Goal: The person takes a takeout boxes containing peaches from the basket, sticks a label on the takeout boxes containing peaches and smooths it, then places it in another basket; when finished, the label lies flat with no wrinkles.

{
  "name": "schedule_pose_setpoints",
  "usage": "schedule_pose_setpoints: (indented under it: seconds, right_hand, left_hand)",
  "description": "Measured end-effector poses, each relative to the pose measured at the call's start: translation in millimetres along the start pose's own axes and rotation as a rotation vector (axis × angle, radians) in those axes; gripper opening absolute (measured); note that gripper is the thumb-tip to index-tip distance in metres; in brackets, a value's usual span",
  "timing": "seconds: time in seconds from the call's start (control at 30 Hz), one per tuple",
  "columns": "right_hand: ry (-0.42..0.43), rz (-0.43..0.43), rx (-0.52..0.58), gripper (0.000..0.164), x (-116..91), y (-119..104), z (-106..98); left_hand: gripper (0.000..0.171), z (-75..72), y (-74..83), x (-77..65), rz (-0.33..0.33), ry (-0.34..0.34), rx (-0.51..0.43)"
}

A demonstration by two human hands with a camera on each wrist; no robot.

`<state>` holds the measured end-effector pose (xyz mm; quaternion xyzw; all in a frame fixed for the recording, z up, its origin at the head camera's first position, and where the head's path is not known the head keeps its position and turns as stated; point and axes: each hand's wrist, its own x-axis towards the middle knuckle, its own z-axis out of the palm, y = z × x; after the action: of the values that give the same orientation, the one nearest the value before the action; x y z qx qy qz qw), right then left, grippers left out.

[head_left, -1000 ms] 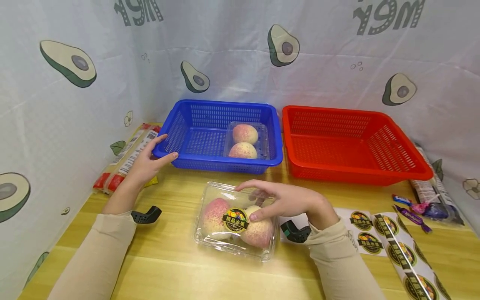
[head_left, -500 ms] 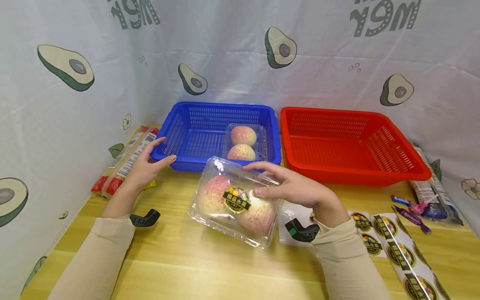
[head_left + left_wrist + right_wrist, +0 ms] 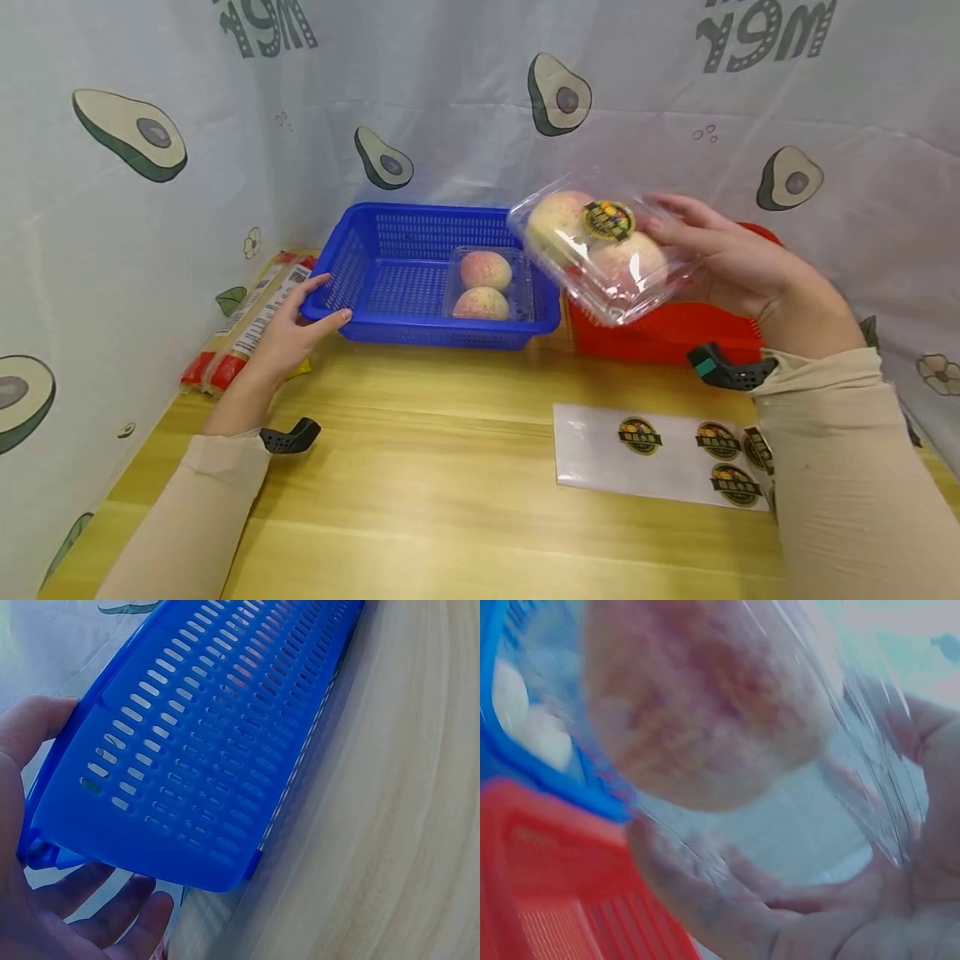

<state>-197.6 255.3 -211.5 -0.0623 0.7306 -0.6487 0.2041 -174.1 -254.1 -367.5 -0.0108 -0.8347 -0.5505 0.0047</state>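
Observation:
My right hand (image 3: 742, 258) grips a clear plastic clamshell box (image 3: 555, 260) by its right side, up in the air and tilted. Inside it are two pink-and-cream peaches (image 3: 628, 262), and a round black fruit sticker (image 3: 609, 220) is on the lid. The box overlaps the red basket (image 3: 675, 329) and the right end of the blue basket (image 3: 435, 329) in the head view. One peach (image 3: 705, 712) fills much of the right wrist view, blurred. My left hand (image 3: 288, 333) holds the blue basket's near left corner, thumb at the rim (image 3: 64, 742) and fingers around the corner.
A second clear box with two peaches (image 3: 486, 271) lies in the blue basket. On the table, a sheet of round stickers (image 3: 600, 454) lies at front right, partly under my right forearm in view. Red-and-yellow packages (image 3: 247, 333) lie left of the blue basket.
My right hand has raised the clamshell box off the table and carried it up and right, to over the red basket. My left hand has stayed at the blue basket's corner.

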Motion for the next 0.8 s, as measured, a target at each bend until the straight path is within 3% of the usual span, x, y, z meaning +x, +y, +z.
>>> schedule_pose_setpoints:
  seconds: [0.1,0.17,0.37,0.6,0.8]
  right_hand:
    - [0.065,0.043,0.040,0.070,6.8,-0.3,-31.8]
    - [0.099,0.092,0.010,0.077,11.5,0.5,-48.4]
    - [0.167,0.277,-0.112,0.096,21.3,10.5,-76.8]
    - [0.158,0.357,-0.204,0.099,37.2,18.7,-80.0]
    - [0.217,0.400,-0.285,0.096,48.3,27.4,-69.4]
  left_hand:
    - [0.082,0.5,0.5,0.9,0.006,-0.003,0.006]
    - [0.082,1.2,1.5,0.6,0.006,-0.006,-0.001]
    - [0.083,4.3,1.7,-0.6,0.000,-0.011,-0.003]
    - [0.082,4.1,1.3,0.9,-0.009,-0.007,-0.006]
    - [0.081,5.2,1.2,3.2,0.004,-0.009,-0.016]
